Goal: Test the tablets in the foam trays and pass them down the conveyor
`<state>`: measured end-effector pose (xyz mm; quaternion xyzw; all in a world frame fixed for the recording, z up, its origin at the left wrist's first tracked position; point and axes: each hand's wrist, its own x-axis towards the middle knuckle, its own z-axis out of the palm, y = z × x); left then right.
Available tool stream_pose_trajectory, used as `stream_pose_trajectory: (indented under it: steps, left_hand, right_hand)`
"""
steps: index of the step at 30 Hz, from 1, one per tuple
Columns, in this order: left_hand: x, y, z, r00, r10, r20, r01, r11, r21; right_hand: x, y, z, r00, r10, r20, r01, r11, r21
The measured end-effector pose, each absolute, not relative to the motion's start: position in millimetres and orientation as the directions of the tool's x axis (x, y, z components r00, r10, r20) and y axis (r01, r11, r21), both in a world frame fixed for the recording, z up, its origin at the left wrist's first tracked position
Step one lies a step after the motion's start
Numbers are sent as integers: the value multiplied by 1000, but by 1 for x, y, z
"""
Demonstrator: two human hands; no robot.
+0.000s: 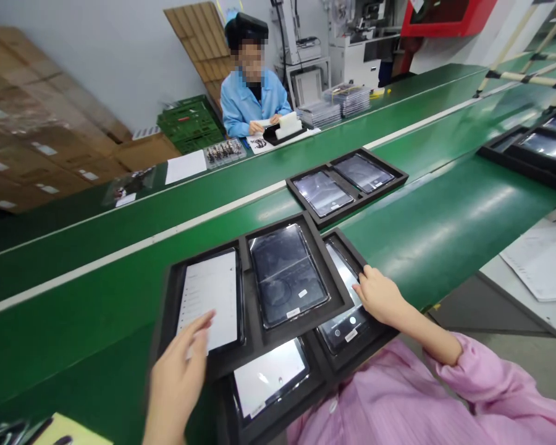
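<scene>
My left hand [185, 364] hovers at or touches the white-lit screen of a tablet [215, 278], fingers stretched out and slightly blurred. That tablet lies in the left pocket of a black tray [252, 337]; a dark-screened tablet [285, 272] in clear film fills the right pocket. Beneath this tray, partly covered, sits a second black tray [322, 386] with a white-screened tablet [271, 374] and another lit tablet [340, 330]. My right hand [375, 293] grips the second tray's right edge, thumb inside and fingers over the rim.
Another tray [380, 193] with two tablets rests farther along the green belt [449, 216]. More trays [532, 154] stand at the right. Across the line sits a person in a blue jacket [254, 99]. Cartons [41, 117] are stacked at left. Papers [544, 259] lie on a side table.
</scene>
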<state>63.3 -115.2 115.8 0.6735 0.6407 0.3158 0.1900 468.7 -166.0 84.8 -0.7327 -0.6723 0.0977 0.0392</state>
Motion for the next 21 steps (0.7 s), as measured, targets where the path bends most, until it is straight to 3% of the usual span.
stream_pose_trajectory:
  steps: [2, 4, 9, 13, 15, 17, 19, 21]
  left_hand:
    - [110, -84, 123, 214, 955, 205, 815, -291, 502]
    - [147, -52, 127, 295, 938, 181, 873, -342, 349]
    - [193, -25, 130, 187, 982, 3, 965, -184, 186]
    - [202, -38, 133, 81, 996, -42, 991, -76, 106]
    - [200, -39, 134, 76, 993, -86, 988, -63, 144]
    - [195, -37, 133, 101, 988, -119, 963, -67, 262]
    - [187, -33, 130, 107, 984, -145, 886, -28, 464]
    - [180, -29, 125, 61, 975, -215, 709, 109, 696]
  right_hand:
    - [468, -161, 85, 106, 988, -109, 968, -127, -214]
    - [470, -155, 87, 151, 978, -145, 948, -185, -261]
    - [476, -155, 83, 213, 967, -139, 878, -252, -406]
    - [482, -162, 71, 277, 953, -124, 669, -284, -687]
    - [485, -163, 66, 302, 940, -157, 473, -291, -831]
    - [486, -162, 64, 289, 933, -216, 210, -282, -936]
    - [484, -160, 64, 216, 932, -291, -74, -282, -957]
    - [478, -158, 64, 116, 916, -383, -294, -337, -894]
